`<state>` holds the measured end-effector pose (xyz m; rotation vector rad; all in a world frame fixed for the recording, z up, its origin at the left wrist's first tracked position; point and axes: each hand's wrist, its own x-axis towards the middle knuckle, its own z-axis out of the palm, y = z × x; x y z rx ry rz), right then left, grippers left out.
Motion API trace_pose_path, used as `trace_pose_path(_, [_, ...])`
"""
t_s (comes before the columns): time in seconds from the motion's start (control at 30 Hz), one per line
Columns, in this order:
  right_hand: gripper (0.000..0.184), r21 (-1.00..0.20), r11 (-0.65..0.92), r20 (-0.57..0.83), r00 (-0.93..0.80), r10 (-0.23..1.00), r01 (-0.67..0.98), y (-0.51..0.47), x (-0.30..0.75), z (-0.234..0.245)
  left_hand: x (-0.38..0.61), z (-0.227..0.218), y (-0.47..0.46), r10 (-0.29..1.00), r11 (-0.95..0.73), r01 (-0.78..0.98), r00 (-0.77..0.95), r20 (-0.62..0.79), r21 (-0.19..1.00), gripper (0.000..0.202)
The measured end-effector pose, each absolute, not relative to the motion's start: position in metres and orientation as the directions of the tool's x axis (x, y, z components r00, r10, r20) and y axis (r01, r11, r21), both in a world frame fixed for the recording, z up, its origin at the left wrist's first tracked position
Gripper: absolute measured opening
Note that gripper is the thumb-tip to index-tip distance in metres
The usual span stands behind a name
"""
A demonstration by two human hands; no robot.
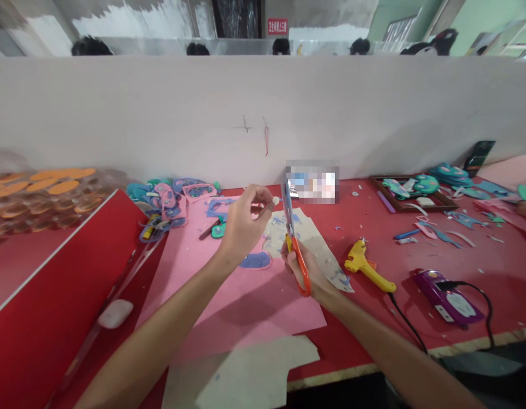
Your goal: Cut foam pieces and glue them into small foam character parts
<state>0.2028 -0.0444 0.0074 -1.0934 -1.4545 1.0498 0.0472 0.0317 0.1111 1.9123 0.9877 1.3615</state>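
My left hand point(241, 224) is raised over the pink sheet point(229, 295) and pinches a tiny white scrap point(275, 200) between thumb and fingertips. My right hand point(308, 272) grips orange-handled scissors point(295, 250), blades pointing up and close to the scrap. Under both hands lie a cream sheet with blue marks point(308, 238) and a blue oval cut-out point(255, 261).
A yellow glue gun point(367, 267) and a purple device with a black cable point(446, 296) lie right of my hands. A pile of blue and pink cut-outs point(173, 199) sits at the back left, a wooden tray point(410, 193) at the back right. A white partition wall point(263, 113) stands behind.
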Motion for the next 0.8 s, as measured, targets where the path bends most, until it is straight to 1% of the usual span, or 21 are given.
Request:
trace_pose_path(0.13, [0.059, -0.973, 0.186, 0.169, -0.124, 0.978, 0.134, -0.048, 0.203, 0.016, 0.048, 0.112, 0.031, 0.838, -0.544, 0.234, 0.188, 0.512, 0.806, 0.009])
trace_pose_path(0.27, [0.059, -0.974, 0.168, 0.146, -0.146, 0.978, 0.154, -0.050, 0.204, 0.021, 0.049, 0.113, 0.030, 0.839, -0.544, 0.239, 0.176, 0.515, 0.805, 0.007])
trace_pose_path(0.63, [0.059, -0.963, 0.200, 0.175, -0.146, 0.974, 0.183, -0.050, 0.204, 0.027, 0.048, 0.113, 0.030, 0.834, -0.551, 0.233, 0.147, 0.531, 0.801, 0.008])
trace_pose_path(0.8, [0.058, -0.955, 0.218, 0.194, -0.134, 0.972, 0.199, -0.050, 0.204, 0.027, 0.049, 0.112, 0.029, 0.835, -0.549, 0.224, 0.178, 0.520, 0.805, 0.011])
